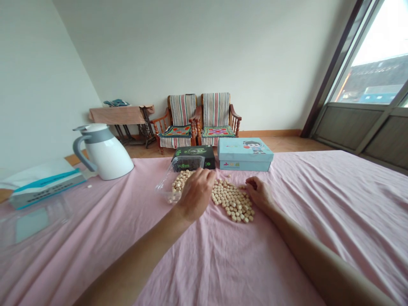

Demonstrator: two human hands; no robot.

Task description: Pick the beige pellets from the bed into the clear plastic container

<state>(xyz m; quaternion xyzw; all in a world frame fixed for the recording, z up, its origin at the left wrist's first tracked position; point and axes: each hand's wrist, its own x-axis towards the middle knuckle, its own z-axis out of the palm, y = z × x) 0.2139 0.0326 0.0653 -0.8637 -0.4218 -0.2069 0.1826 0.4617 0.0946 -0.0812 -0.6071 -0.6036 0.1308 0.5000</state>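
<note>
A loose pile of small round beige pieces [234, 202] lies on the pink cloth. Left of it stands a clear plastic box [164, 180], holding more beige pieces [180, 182]. My left hand [198, 193] is over the box's right side, between box and pile, with fingers bent and drawn together; what they hold, if anything, is hidden. At the pile's right edge rests my right hand [260, 193], its fingers curled inward close to a few pieces. Whether something small is pinched there cannot be made out.
Behind the pile are a black box [208, 157] and a light blue carton [245, 163]. A white jug [113, 155] stands at left, beside a tissue pack [47, 187] and a clear plastic lid [32, 223]. Two wooden chairs [216, 112] are by the wall.
</note>
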